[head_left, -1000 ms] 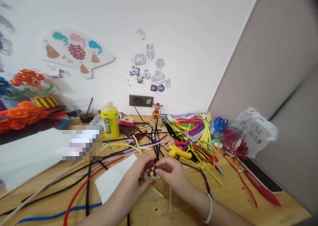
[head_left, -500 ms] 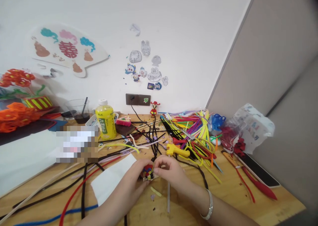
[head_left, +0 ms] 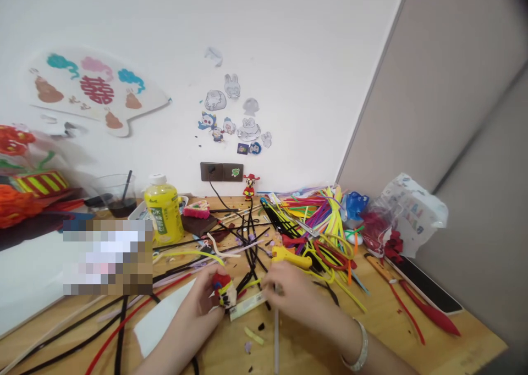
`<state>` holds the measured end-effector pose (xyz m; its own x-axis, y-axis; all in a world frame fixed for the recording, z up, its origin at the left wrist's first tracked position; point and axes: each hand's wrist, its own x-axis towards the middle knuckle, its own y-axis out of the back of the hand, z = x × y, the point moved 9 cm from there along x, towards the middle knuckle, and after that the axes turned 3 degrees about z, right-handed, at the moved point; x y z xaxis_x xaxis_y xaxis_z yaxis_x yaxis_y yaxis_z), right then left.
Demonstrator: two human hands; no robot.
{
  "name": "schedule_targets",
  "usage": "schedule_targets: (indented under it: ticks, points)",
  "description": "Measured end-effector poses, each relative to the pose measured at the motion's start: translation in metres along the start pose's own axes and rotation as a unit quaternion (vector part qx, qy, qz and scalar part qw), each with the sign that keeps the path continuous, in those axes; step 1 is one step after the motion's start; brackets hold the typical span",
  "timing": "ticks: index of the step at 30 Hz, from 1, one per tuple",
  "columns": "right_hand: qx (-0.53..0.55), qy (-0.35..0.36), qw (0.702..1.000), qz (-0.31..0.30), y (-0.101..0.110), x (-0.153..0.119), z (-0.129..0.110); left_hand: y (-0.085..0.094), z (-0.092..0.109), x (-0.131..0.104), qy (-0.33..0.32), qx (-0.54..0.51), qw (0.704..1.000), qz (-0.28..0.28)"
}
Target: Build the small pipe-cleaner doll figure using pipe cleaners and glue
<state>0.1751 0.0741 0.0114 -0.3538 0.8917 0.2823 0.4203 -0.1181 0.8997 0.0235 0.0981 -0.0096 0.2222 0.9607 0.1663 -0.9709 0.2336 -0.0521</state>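
Observation:
My left hand (head_left: 204, 301) is closed around a small figurine (head_left: 223, 290) with red, blue, yellow, black and white parts, tilted in the fingers. To its right, my right hand (head_left: 289, 290) has its fingers curled together in a pinch. A thin yellow strip (head_left: 253, 283) reaches toward those fingertips, but whether they grip it is unclear. Between the hands lies a whitish printed tube (head_left: 247, 306), partly covered by the right fingers. Just beyond the right hand is a yellow glue gun (head_left: 292, 257), and a translucent glue stick (head_left: 276, 339) lies below that hand.
Black pipe cleaners (head_left: 251, 237) cross the table, with a colourful bundle of pipe cleaners (head_left: 325, 210) behind. A yellow bottle (head_left: 163, 210), a cup (head_left: 119, 196) and a red-hatted figurine (head_left: 249, 187) stand at the back. Red-handled tool (head_left: 431, 309) and phone (head_left: 429, 287) lie right.
My hands have drawn apart. The left has moved left with the figurine, now more exposed, and the right has shifted slightly right. The tube between them shows. The view has turned slightly right.

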Motion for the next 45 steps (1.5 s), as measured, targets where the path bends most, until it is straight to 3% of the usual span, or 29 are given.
schedule_targets:
  ticks: [2, 3, 6, 8, 11, 14, 19, 22, 25, 27, 31, 34, 41, 45]
  points:
    - [-0.092, -0.067, 0.989, 0.091, 0.026, 0.004, 0.027, -0.004, 0.0, -0.003, 0.025, -0.036, 0.999, -0.01]
    - [-0.132, -0.097, 0.981, 0.102, 0.031, 0.005, 0.041, -0.005, -0.001, -0.004, 0.037, -0.049, 0.998, -0.015]
    - [-0.184, -0.159, 0.969, 0.049, 0.022, 0.007, 0.079, -0.004, -0.007, -0.005, 0.066, -0.06, 0.996, -0.019]
    - [-0.197, -0.155, 0.968, 0.027, 0.013, 0.009, 0.087, -0.003, -0.01, -0.005, 0.066, -0.05, 0.996, -0.022]
    - [-0.21, -0.137, 0.967, 0.054, 0.015, 0.01, 0.081, -0.002, -0.01, -0.003, 0.048, -0.034, 0.998, -0.03]
    - [-0.177, -0.129, 0.969, 0.111, 0.031, 0.008, 0.072, -0.002, -0.008, -0.004, 0.044, -0.017, 0.999, -0.019]
    - [0.032, -0.132, 0.971, 0.197, 0.05, -0.001, 0.075, 0.001, -0.006, -0.005, 0.061, 0.016, 0.998, 0.004]
    - [0.215, -0.102, 0.953, 0.187, 0.039, -0.003, 0.077, 0.005, -0.006, -0.003, 0.063, 0.027, 0.998, 0.017]
    - [0.332, -0.085, 0.927, 0.155, 0.024, -0.005, 0.073, 0.007, -0.007, -0.002, 0.063, 0.038, 0.997, 0.02]
    - [0.356, -0.082, 0.92, 0.139, 0.02, -0.005, 0.068, 0.007, -0.008, -0.003, 0.067, 0.041, 0.997, 0.013]
    - [0.295, -0.103, 0.939, 0.141, 0.023, -0.003, 0.065, 0.004, -0.006, -0.004, 0.065, 0.034, 0.997, 0.003]
    - [0.333, -0.117, 0.925, 0.142, 0.022, -0.001, 0.068, -0.003, -0.006, -0.004, 0.078, 0.002, 0.996, -0.03]
    - [0.45, -0.153, 0.867, 0.147, 0.0, -0.004, 0.075, -0.038, -0.01, -0.011, 0.103, -0.104, 0.972, -0.185]
    - [0.473, -0.165, 0.852, 0.151, -0.003, -0.005, 0.067, -0.046, -0.013, -0.012, 0.098, -0.135, 0.965, -0.2]
